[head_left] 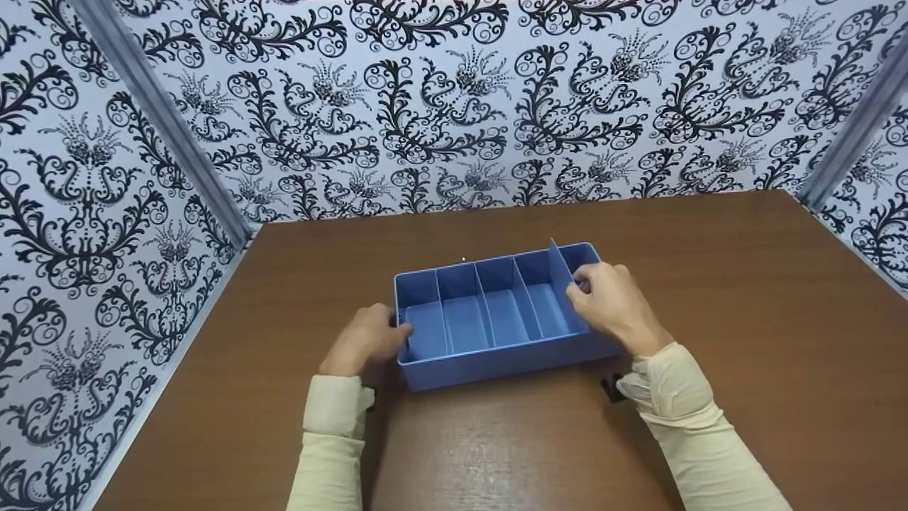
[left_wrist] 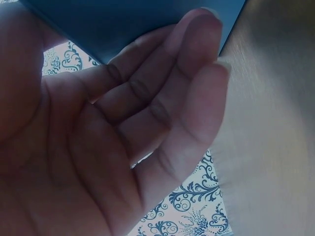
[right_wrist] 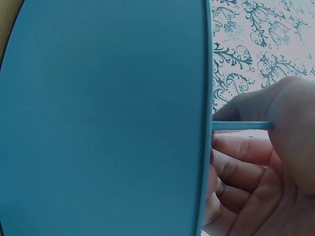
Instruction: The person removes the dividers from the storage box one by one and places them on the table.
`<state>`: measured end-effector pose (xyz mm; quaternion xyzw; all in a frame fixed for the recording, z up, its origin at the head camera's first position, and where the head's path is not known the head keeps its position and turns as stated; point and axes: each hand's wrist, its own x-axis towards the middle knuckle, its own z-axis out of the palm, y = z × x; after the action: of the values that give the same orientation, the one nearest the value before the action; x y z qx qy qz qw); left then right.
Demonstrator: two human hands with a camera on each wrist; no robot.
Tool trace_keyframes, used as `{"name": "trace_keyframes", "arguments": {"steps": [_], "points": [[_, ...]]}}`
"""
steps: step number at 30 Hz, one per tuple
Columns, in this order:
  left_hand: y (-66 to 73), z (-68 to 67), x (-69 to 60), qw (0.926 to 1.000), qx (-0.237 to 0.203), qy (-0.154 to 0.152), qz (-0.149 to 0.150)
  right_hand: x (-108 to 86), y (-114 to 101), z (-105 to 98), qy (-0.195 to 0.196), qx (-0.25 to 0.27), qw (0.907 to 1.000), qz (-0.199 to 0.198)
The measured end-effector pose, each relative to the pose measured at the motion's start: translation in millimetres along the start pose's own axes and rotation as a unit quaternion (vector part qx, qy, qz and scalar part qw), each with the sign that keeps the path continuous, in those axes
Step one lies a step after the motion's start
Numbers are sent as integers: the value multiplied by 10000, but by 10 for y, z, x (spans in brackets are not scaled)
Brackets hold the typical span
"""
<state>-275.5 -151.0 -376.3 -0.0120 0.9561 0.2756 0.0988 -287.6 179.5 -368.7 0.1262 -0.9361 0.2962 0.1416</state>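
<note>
A blue plastic divider box (head_left: 496, 363) sits on the table, split into a row of compartments with their floors bare where visible. At its left end my left hand (head_left: 363, 339) grips the wall, thumb over the rim on the inside. In the left wrist view, the curled fingers (left_wrist: 202, 98) lie against the outer side. Over the right end, my right hand (head_left: 616, 301) pinches a thin blue divider (head_left: 560, 266) that stands higher than the rim. From the right wrist view, the divider's edge shows between thumb and fingers, above the box's outer wall (right_wrist: 103, 118).
The brown wooden table (head_left: 284, 284) extends around the box on every side. Behind and to the left stand white panels (head_left: 440, 106) with a black scroll pattern, joined by grey metal posts (head_left: 163, 121).
</note>
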Motion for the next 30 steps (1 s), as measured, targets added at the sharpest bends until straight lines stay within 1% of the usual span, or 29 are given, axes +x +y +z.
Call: {"name": "trace_keyframes", "arguments": {"steps": [9, 15, 23, 30], "points": [[-17, 1, 6, 9999, 92, 34, 118, 0, -12, -19, -184, -101, 9998, 59], [-10, 4, 2, 9999, 119, 6, 62, -5, -10, -16, -72, -121, 9999, -78], [-2, 1, -16, 10000, -29, -38, -47, -5, -12, -22, -139, -99, 9998, -55], [-11, 1, -25, 10000, -57, -66, -44, -10, -18, -29, -200, -108, 9997, -10]]}}
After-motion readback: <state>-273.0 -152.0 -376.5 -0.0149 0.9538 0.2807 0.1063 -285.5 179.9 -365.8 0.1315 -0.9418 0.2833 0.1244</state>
